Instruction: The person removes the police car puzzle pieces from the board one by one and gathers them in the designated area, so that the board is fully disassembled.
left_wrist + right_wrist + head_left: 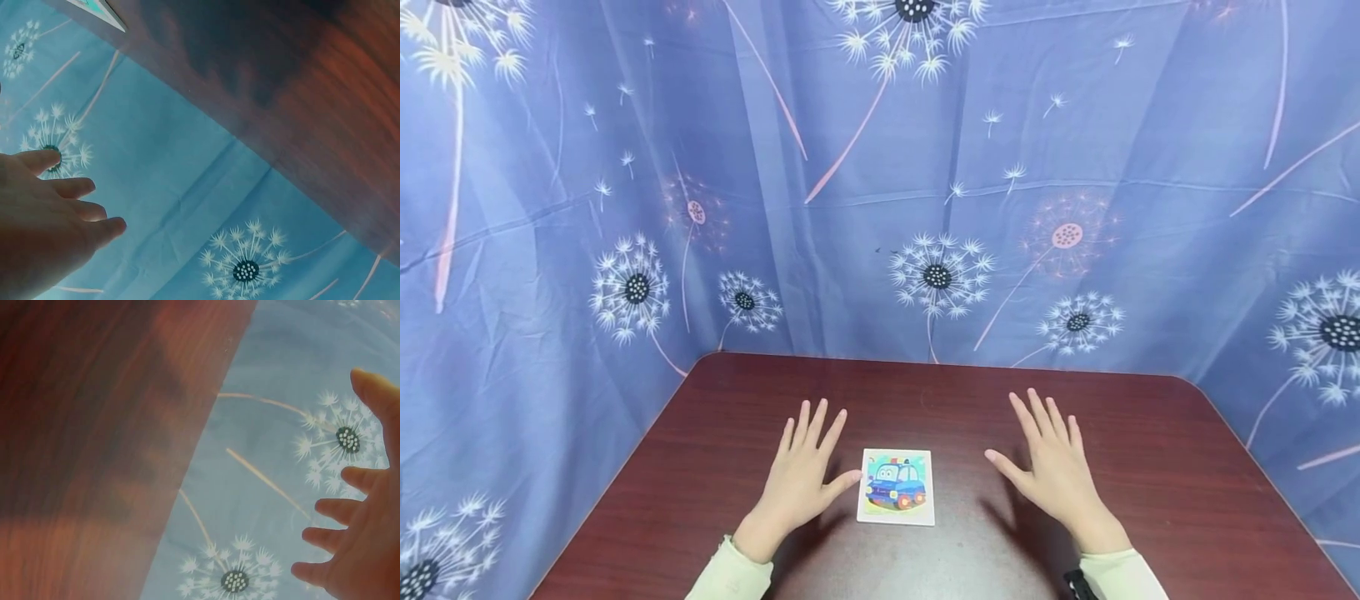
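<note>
A square picture puzzle [897, 487] with a white border and a blue cartoon car lies on the table between the hands. My left hand [801, 483] is held out just left of it, fingers spread, the thumb tip right at its left edge in the head view. To the right, farther off, my right hand [1054, 471] is spread with its thumb toward the puzzle. Neither hand holds anything. One corner of the puzzle [103, 12] shows at the top of the left wrist view. The right wrist view has only the spread right hand [362, 531], not the puzzle.
The dark red-brown wooden table [955, 417] has rounded far corners. A blue curtain [850, 275] printed with dandelions hangs behind it and along both sides. Shadows of the hands fall on the tabletop. A black band [1078, 585] shows at the right sleeve.
</note>
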Motion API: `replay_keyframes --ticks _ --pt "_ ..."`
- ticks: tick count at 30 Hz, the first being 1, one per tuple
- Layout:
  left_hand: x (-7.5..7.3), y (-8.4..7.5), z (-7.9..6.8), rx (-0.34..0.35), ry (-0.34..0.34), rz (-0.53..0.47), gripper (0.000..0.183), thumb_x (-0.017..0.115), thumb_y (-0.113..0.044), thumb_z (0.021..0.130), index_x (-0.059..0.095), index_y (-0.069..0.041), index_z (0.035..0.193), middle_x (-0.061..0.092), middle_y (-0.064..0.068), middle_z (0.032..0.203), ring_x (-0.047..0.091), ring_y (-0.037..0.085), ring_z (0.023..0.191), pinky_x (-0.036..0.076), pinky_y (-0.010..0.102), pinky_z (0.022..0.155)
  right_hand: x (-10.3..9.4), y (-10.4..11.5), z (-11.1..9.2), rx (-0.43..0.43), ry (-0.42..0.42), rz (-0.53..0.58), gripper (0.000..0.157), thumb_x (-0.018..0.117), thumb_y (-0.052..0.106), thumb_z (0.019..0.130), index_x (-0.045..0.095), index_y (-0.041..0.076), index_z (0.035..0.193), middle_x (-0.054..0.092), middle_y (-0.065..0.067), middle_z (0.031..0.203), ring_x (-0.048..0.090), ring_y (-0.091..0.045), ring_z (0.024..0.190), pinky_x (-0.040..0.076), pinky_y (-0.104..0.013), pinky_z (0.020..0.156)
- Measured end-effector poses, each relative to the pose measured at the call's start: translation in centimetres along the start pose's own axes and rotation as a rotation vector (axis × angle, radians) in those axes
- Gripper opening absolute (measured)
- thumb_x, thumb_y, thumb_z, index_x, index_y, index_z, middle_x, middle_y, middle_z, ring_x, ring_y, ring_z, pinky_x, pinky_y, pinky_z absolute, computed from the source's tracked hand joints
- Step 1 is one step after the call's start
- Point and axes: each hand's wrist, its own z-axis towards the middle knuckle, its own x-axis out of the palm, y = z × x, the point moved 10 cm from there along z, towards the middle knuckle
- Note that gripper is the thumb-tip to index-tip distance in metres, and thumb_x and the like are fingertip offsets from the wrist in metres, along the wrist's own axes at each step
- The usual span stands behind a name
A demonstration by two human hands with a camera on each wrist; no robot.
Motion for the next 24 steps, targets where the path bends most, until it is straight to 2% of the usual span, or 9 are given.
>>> replay_keyframes --ticks 6,11,19,24 --pt "0.7 -1.4 -0.6 0.048 0.011 -0.078 0.082 0.063 -0.052 0.088 0.030 -0.013 0.152 0.020 0.016 0.158 0.014 0.037 0.145 0.019 0.056 0.114 0.8 1.6 0.8 -0.030 0.004 0.062 0.078 0.068 0.042 0.086 0.036 0.006 0.147 0.035 -0.021 0.150 0.028 -0.043 0.137 0.017 -0.065 0.107" --pt "1.3 -2.6 -1.1 0.085 0.037 -0.126 0.080 0.062 -0.050 0.089 0.030 -0.012 0.152 0.022 0.016 0.157 0.015 0.035 0.145 0.022 0.055 0.113 1.7 2.6 1.4 -0.063 0.001 0.112 0.072 0.068 0.034 0.087 0.039 0.003 0.145 0.042 -0.020 0.146 0.033 -0.041 0.136 0.021 -0.064 0.107" --pt "2.0 -4.2 -1.3 0.153 0.061 -0.124 0.073 0.062 -0.045 0.090 0.037 -0.008 0.148 0.029 0.016 0.155 0.021 0.032 0.144 0.026 0.050 0.113 3.0 3.9 2.4 -0.102 0.031 0.200 0.068 0.067 0.029 0.089 0.039 0.002 0.145 0.043 -0.019 0.146 0.037 -0.041 0.134 0.025 -0.063 0.106" --pt "2.7 -5.6 -1.7 0.221 0.115 -0.144 0.071 0.059 -0.044 0.093 0.036 -0.007 0.149 0.028 0.018 0.154 0.025 0.036 0.142 0.027 0.050 0.112 3.7 4.6 2.8 -0.159 0.042 0.280 0.065 0.068 0.023 0.089 0.041 0.003 0.144 0.044 -0.019 0.145 0.042 -0.041 0.131 0.032 -0.061 0.105"
